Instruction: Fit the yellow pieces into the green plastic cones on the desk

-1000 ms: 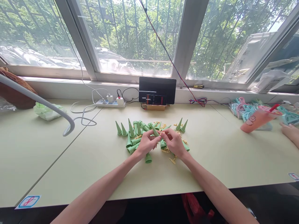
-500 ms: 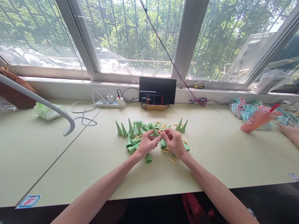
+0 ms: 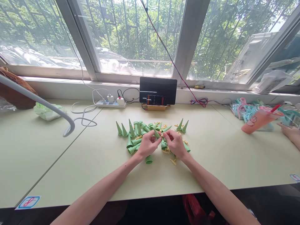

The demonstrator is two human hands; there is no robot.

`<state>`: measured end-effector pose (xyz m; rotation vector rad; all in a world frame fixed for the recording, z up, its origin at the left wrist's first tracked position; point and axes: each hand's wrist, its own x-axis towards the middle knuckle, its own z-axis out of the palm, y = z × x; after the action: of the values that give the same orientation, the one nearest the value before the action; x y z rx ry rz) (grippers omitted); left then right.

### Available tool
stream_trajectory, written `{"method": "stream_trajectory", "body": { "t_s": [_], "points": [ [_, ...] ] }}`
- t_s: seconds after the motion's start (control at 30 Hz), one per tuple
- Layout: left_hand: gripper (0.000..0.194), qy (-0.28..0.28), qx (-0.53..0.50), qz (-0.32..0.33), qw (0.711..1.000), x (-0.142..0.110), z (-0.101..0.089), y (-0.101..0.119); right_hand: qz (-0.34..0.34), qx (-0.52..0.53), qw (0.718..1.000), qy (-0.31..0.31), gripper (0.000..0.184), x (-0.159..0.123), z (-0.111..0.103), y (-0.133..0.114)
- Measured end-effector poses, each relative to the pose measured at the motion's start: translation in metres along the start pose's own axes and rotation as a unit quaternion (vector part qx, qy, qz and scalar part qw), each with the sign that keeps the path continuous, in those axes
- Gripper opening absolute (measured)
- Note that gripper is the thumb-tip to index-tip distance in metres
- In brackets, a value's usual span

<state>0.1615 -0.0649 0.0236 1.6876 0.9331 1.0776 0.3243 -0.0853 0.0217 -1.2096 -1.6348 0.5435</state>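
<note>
My left hand [image 3: 148,144] is closed around a green plastic watering spike [image 3: 156,133], its tip slanting up to the left. Close against it, my right hand [image 3: 174,143] pinches a small yellow valve [image 3: 162,135] at the spike's side; whether it sits in the hole cannot be made out. Around both hands lie several loose green spikes [image 3: 133,149] and yellow T-shaped valves [image 3: 173,161]. Several spikes stand upright at the left [image 3: 119,129], and two more stand at the right [image 3: 184,126].
Behind the pile, a phone [image 3: 156,100] leans on a black tablet [image 3: 161,84] by the window. A power strip [image 3: 111,103] with cables lies to its left. On the right are an orange cup [image 3: 259,121], bagged pastel items [image 3: 243,109] and another person's hand [image 3: 290,132].
Both hands stay together over the pile, with the right one shifted very slightly right. The other person's hand at the far right has moved a little.
</note>
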Motion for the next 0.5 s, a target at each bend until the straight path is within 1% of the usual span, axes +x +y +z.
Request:
{"method": "stream_trajectory", "body": {
  "t_s": [0.13, 0.27, 0.37, 0.5],
  "points": [
    [0.013, 0.013, 0.052, 0.061, 0.997, -0.0001, 0.0003, -0.0023, 0.002, -0.003, 1.0, -0.006, 0.031, 0.0001, 0.0006, 0.0015],
    [0.006, 0.031, 0.108, 0.133, 0.985, 0.0, 0.0012, -0.0027, 0.007, 0.003, 1.0, -0.003, 0.034, -0.0003, 0.0017, 0.0024],
    [0.006, 0.037, 0.131, 0.165, 0.977, 0.0002, 0.0016, -0.0041, 0.011, 0.0, 1.0, -0.001, 0.035, -0.0007, 0.002, 0.0032],
    [0.011, 0.041, 0.144, 0.192, 0.97, 0.0003, 0.0021, -0.0074, 0.014, -0.001, 1.0, 0.001, 0.036, -0.0007, 0.0023, 0.0046]
  ]
}}
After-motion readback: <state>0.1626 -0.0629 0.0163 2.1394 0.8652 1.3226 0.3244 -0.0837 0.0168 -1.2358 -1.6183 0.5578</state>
